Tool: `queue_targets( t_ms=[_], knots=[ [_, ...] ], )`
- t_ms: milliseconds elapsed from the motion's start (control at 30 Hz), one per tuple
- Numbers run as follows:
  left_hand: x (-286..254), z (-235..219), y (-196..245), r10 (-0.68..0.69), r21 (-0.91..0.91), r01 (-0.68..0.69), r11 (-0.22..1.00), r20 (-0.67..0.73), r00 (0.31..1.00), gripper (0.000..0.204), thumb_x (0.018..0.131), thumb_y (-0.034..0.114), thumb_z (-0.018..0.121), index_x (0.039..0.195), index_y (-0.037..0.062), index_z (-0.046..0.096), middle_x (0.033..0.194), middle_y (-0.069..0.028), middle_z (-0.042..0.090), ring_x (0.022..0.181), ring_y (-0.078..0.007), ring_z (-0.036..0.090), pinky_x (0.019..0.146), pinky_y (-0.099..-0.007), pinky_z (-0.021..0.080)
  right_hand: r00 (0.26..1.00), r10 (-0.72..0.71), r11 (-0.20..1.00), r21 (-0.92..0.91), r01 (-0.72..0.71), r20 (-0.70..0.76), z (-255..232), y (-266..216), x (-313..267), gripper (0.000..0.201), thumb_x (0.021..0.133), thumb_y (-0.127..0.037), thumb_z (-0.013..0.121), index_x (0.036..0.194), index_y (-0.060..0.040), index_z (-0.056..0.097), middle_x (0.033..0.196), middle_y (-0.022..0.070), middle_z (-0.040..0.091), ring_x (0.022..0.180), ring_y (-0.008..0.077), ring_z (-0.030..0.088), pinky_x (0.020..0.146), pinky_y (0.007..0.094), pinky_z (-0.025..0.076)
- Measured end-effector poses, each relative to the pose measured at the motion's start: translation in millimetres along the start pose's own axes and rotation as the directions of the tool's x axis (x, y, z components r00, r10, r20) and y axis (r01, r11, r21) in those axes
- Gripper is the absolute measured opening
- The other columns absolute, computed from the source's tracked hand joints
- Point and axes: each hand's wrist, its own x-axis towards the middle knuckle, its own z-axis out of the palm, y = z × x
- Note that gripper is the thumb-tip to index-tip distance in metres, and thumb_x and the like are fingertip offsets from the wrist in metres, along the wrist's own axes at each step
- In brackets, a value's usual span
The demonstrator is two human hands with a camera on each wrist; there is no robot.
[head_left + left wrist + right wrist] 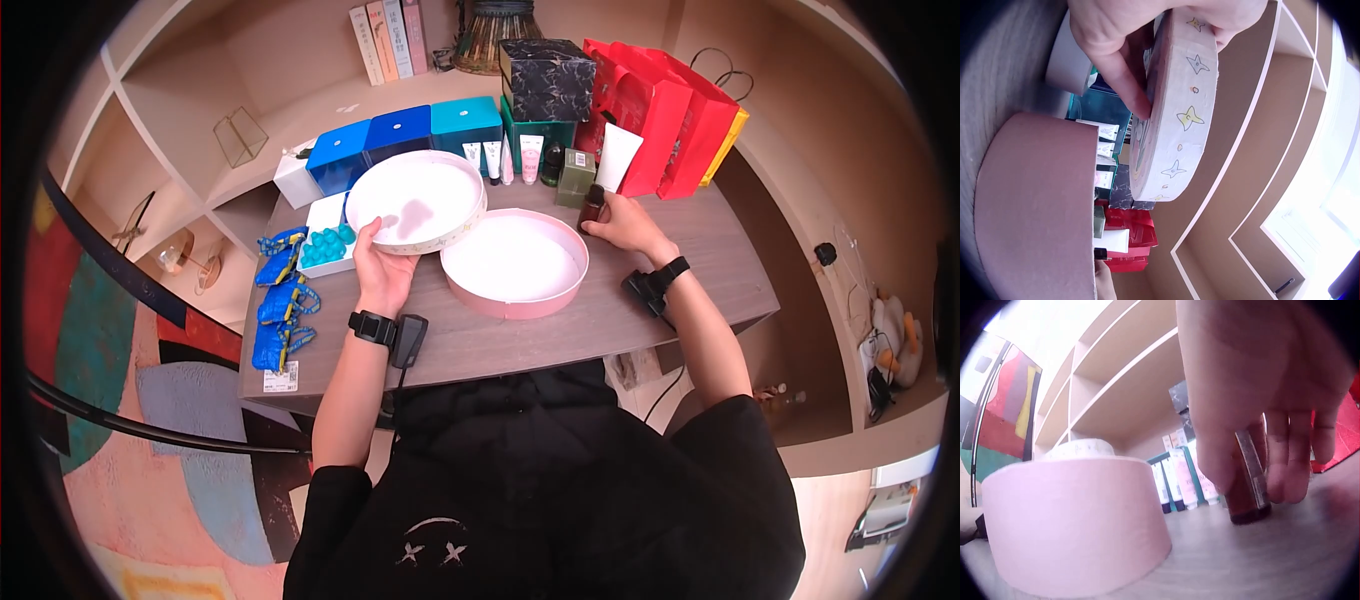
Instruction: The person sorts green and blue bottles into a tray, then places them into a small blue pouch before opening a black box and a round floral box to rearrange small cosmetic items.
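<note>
My left hand grips the near edge of a round box lid, raised and tilted above the table with its white inside facing up. Yellow and grey star drawings run along the lid's side in the left wrist view. Right of the lid stands the pink round box base, its top uncovered and its white inside showing. Beyond the base, my right hand holds a small brown bottle between thumb and fingers; the bottle stands upright, its bottom at the tabletop. Part of the bottle is hidden behind the fingers.
Blue and teal boxes line the table's back, with several cosmetic tubes before them. A green box and white tube stand near my right hand, red bags behind. Small blue bags lie along the left edge.
</note>
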Motion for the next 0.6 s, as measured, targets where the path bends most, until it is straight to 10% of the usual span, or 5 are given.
queue_targets(
  t_ms=[600],
  knots=[
    [0.1,0.4,-0.5,-0.004,-0.007,0.004,1.0,-0.002,1.0,0.061,0.093,0.032,0.054,0.143,0.0019,0.037,0.143,-0.0163,0.048,0.131,-0.0299,0.05,0.105,-0.0448,0.045,0.986,-0.161,0.881,0.442,0.168,-0.054,31.8,-2.7,4.3,0.049,0.086,-0.011,0.073,0.124,-0.001,0.043,0.092,0.0111,0.068,0.088,0.019,0.067,0.078,0.0339,0.054]
  ],
)
